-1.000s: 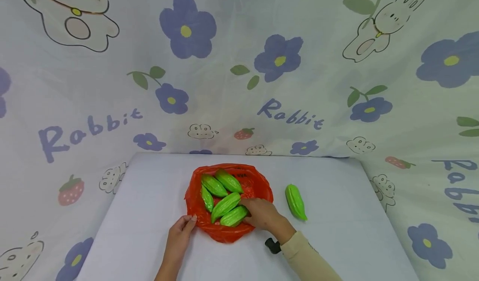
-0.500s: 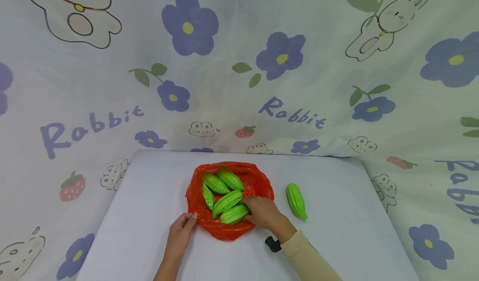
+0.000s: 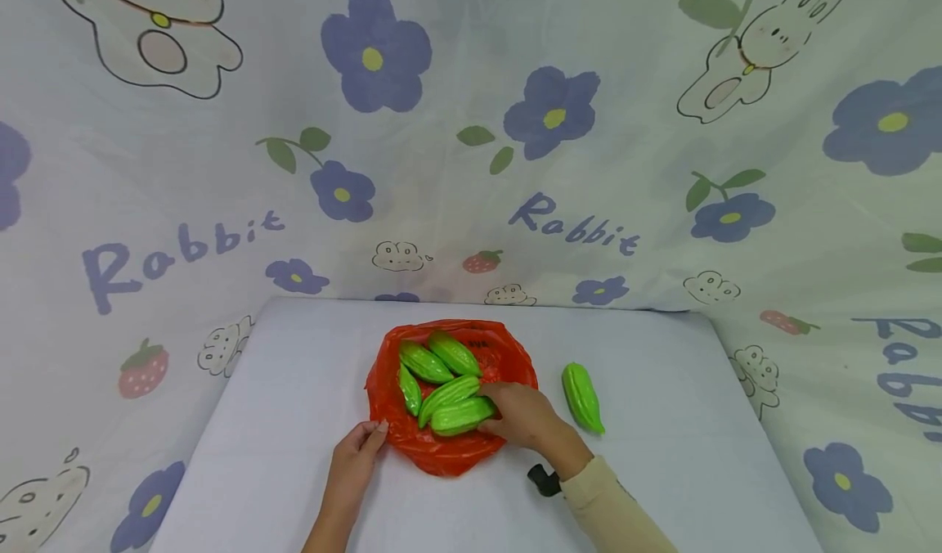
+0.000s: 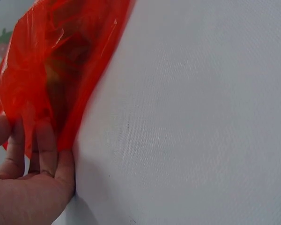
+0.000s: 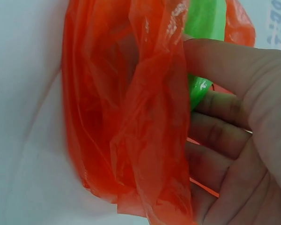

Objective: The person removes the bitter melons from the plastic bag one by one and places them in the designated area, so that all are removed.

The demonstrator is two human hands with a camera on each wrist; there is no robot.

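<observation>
A red plastic bag lies with its mouth spread wide, holding several green ridged bitter melons. My left hand pinches the bag's near left rim between thumb and fingers; the left wrist view shows the bag running up from the fingertips. Reaching over the right rim, my right hand grips the right end of the front bitter melon. In the right wrist view the thumb lies on one side of that bitter melon, with fingers behind it; bag film hides part of it.
One more bitter melon lies on the white table, right of the bag. A small black object shows beside the right wrist. Patterned cloth hangs behind the table and along both sides.
The front bitter melon has turned and risen slightly in my right hand's grip. The left hand stays at the bag rim.
</observation>
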